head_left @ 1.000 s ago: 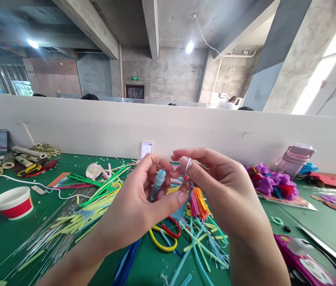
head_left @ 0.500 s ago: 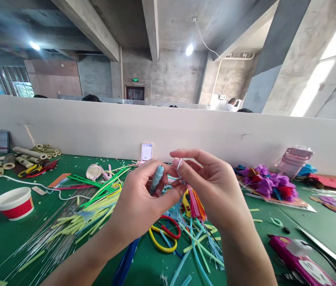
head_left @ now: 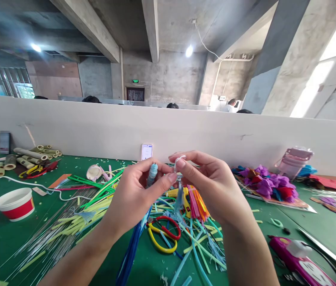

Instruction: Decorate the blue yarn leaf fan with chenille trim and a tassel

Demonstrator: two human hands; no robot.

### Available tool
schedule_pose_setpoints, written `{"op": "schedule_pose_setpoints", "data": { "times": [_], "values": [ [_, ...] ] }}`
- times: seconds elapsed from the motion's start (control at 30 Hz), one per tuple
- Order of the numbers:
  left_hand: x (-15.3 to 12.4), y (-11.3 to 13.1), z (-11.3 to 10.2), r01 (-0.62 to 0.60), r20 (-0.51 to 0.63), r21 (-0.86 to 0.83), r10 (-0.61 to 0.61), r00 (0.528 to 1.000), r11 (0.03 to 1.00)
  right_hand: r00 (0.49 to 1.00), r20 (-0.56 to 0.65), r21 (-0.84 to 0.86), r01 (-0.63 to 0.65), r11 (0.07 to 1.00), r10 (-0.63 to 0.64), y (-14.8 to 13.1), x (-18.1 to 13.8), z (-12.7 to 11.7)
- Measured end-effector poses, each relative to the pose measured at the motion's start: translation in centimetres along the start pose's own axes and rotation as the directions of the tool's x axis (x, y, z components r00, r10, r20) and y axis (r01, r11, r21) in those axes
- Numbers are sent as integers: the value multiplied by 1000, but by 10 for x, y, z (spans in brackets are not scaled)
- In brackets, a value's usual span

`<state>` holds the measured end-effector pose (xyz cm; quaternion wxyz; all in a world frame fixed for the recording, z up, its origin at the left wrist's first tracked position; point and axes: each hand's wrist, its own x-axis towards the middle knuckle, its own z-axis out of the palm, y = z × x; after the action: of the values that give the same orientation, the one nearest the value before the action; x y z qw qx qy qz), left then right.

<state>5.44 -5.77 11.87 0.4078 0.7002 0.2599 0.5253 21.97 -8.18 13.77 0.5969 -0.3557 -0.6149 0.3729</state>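
Observation:
My left hand (head_left: 139, 192) is closed, with a light-blue wrapped roll (head_left: 152, 174) sticking up out of its curled fingers. Its thumb and fingertips also meet near a thin white cord (head_left: 175, 163). The right hand (head_left: 208, 174) pinches the upper part of this cord between thumb and forefinger. Below the meeting fingertips hangs a pale blue tassel (head_left: 179, 198), partly hidden by the hands. Under the hands lie scissors with red and yellow handles (head_left: 163, 235) and a pink and orange fringed bundle (head_left: 197, 203).
Light green strips (head_left: 96, 210) and thin wires (head_left: 51, 234) spread to the left, near a paper cup (head_left: 15, 206). At right are purple crumpled flowers (head_left: 263, 180), a pink bottle (head_left: 294, 163) and a magenta tool (head_left: 299, 258). A phone (head_left: 146, 151) leans on the white partition (head_left: 111, 129).
My left hand has shifted slightly left, and its roll has moved a little left with it. The blue tassel now hangs in plain sight between the hands. The right hand keeps its pinch.

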Motion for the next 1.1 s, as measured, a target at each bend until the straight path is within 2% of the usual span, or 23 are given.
{"op": "schedule_pose_setpoints", "data": {
  "times": [0.17, 0.33, 0.43, 0.63, 0.77, 0.87, 1.0, 1.1],
  "values": [
    [3, -4, -5, 56, 58, -155, -47, 997, 986, 985, 166, 26, -60, 998, 55, -2, 0, -14],
    [6, -6, -8, 108, 126, -260, -77, 989, 960, 937, 344, 32, -74, 997, 58, -5, 0, -23],
    [7, -6, -8, 138, 161, -326, -88, 983, 935, 916, 393, 22, -92, 995, 76, -6, -2, -22],
    [6, -7, -6, 148, 171, -357, -92, 981, 922, 940, 337, -33, -40, 999, 49, -6, -3, -13],
    [8, -8, -6, 167, 208, -434, -82, 975, 885, 971, 237, -165, 73, 984, -32, -5, -3, -8],
    [10, -10, -8, 210, 280, -478, -79, 957, 853, 978, 176, -265, 156, 951, -111, -7, -6, -7],
    [13, -12, -12, 273, 366, -524, -75, 927, 807, 954, 182, -365, 291, 885, -238, -9, -8, -7],
    [13, -10, -15, 320, 415, -542, -83, 906, 778, 903, 174, -440, 429, 789, -394, -8, -7, -6]
  ]
}}
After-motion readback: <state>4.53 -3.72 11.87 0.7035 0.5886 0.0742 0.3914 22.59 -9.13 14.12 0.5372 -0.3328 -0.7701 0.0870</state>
